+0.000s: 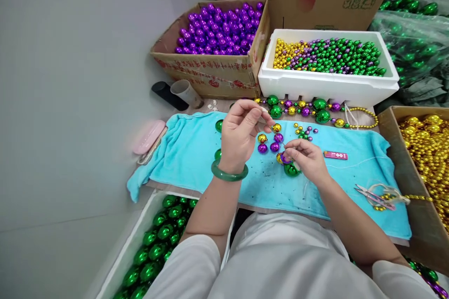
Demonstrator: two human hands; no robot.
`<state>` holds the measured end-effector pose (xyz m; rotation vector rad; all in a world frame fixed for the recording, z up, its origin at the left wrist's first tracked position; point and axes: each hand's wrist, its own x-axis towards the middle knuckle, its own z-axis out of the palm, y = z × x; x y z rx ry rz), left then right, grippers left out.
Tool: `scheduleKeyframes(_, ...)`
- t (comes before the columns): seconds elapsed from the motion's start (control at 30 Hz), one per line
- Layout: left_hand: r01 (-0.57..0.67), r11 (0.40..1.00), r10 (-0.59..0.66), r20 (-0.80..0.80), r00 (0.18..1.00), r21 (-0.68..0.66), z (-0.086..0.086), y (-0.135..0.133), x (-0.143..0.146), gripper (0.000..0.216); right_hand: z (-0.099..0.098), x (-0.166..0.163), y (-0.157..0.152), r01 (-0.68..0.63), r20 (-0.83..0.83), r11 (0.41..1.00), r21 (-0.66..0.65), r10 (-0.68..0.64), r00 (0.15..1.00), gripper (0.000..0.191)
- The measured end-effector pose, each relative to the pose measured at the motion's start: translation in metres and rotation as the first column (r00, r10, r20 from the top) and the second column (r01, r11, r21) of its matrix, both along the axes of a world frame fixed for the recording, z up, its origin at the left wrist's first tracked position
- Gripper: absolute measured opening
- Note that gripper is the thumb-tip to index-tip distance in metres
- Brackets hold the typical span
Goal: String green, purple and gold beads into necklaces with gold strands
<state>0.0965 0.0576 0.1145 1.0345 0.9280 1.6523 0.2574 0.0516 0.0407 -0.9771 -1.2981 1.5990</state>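
My left hand (242, 133), with a green bangle (229, 171) at its wrist, is raised over the blue towel (196, 159). Its thumb and fingers pinch a small whitish piece (264, 110). Lower and to the right, my right hand (307, 159) is closed in a pinch; a thin dark tip shows at its fingers, too small to name. Right by those fingers lie a large green bead (291, 169) and a purple bead (286, 158). Loose purple beads (263, 148) and gold beads (277, 128) sit between the hands. Green beads (219, 125) are partly hidden behind my left hand.
Behind the towel lies a strung bead necklace (320, 104). A carton of purple beads (210, 67) and a white foam box (326, 86) stand at the back. Scissors (375, 196) and a small pink packet (336, 155) lie right. A gold-bead carton (403, 159) borders the towel.
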Motion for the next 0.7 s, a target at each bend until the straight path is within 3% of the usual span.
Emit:
scheduleKeyframes(0.1, -0.019, 1.0, 0.018, -0.044, 0.999, -0.008, -0.007, 0.0, -0.017, 0.022, -0.004, 0.002, -0.002, -0.005, 0.032, 1.0, -0.001, 0.005, 0.999, 0.028)
scheduleKeyframes(0.2, -0.151, 0.988, 0.13, -0.301, 0.945, -0.045, -0.025, -0.003, -0.053, 0.024, -0.006, 0.011, -0.003, 0.038, 0.072, 0.999, 0.027, -0.04, 0.997, 0.027)
scheduleKeyframes(0.23, -0.239, 0.97, 0.196, -0.443, 0.875, -0.044, -0.033, -0.006, -0.069, 0.023, -0.007, 0.016, -0.004, 0.072, 0.081, 0.997, 0.035, -0.075, 0.994, 0.026)
scheduleKeyframes(0.3, -0.428, 0.903, 0.274, -0.734, 0.622, -0.026, -0.053, -0.016, -0.103, 0.021, -0.009, 0.028, -0.004, 0.147, 0.078, 0.988, 0.048, -0.15, 0.986, 0.023)
scheduleKeyframes(0.37, -0.507, 0.857, 0.134, -0.911, 0.39, -0.091, -0.074, -0.031, -0.132, 0.025, -0.012, 0.037, -0.003, 0.194, 0.049, 0.979, 0.06, -0.197, 0.979, 0.019)
scheduleKeyframes(0.43, -0.524, 0.813, -0.082, -0.941, 0.329, -0.254, -0.096, -0.046, -0.148, 0.039, -0.014, 0.041, -0.004, 0.199, 0.026, 0.978, 0.063, -0.201, 0.979, 0.017)
scheduleKeyframes(0.5, -0.503, 0.767, -0.219, -0.9, 0.377, -0.398, -0.113, -0.057, -0.152, 0.052, -0.017, 0.039, -0.006, 0.173, 0.04, 0.983, 0.056, -0.176, 0.984, 0.017)
scheduleKeyframes(0.53, -0.495, 0.755, -0.229, -0.88, 0.415, -0.43, -0.12, -0.059, -0.149, 0.054, -0.018, 0.037, -0.008, 0.156, 0.06, 0.986, 0.052, -0.159, 0.985, 0.018)
scheduleKeyframes(0.6, -0.494, 0.749, -0.133, -0.83, 0.542, -0.442, -0.126, -0.06, -0.14, 0.053, -0.022, 0.03, -0.014, 0.116, 0.116, 0.992, 0.044, -0.121, 0.986, 0.019)
scheduleKeyframes(0.63, -0.483, 0.75, -0.049, -0.765, 0.643, -0.453, -0.126, -0.058, -0.134, 0.051, -0.024, 0.028, -0.017, 0.093, 0.145, 0.995, 0.04, -0.098, 0.985, 0.019)
scheduleKeyframes(0.7, -0.384, 0.768, 0.105, -0.49, 0.865, -0.513, -0.12, -0.051, -0.121, 0.047, -0.03, 0.024, -0.023, 0.04, 0.203, 0.999, 0.027, -0.045, 0.978, 0.02)
